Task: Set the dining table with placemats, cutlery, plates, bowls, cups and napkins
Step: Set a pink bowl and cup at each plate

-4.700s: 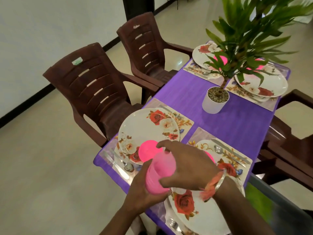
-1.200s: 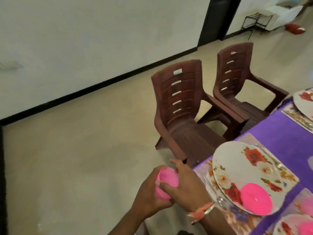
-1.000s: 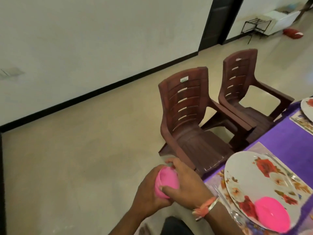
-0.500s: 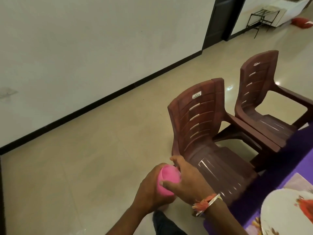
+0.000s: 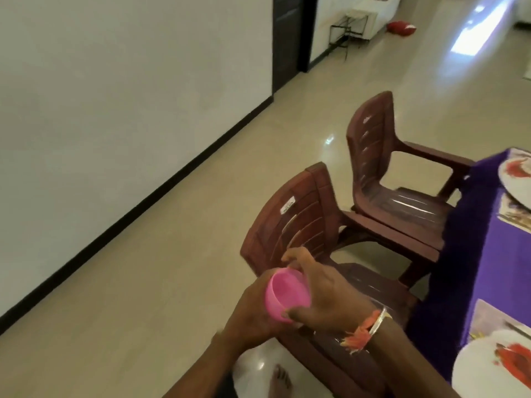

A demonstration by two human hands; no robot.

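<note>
Turned since half a second ago: pink cup (image 5: 287,295), open mouth now tipped up toward the camera, previously seen only from its rounded outside; still clasped between both hands and clear of the table. Grip, left hand (image 5: 248,318): wrapped round the cup's lower side from beneath, fingers curled on it. Grip, right hand (image 5: 326,294): laid against the cup's far side, thumb pressed near the base, fingers arched past the rim. On the right wrist: metal bangle (image 5: 380,319) with an orange thread band. Location of cup: in the air, left of the purple tablecloth (image 5: 474,268), in front of the near brown chair (image 5: 301,222). Beyond it: far brown chair (image 5: 373,156), seat toward the cloth. At the right edge, cut off by the frame: near floral plate (image 5: 479,369) on a placemat (image 5: 488,317); far floral plate (image 5: 514,183). Below the arms: bare foot (image 5: 280,380) on pale tiled floor.
</note>
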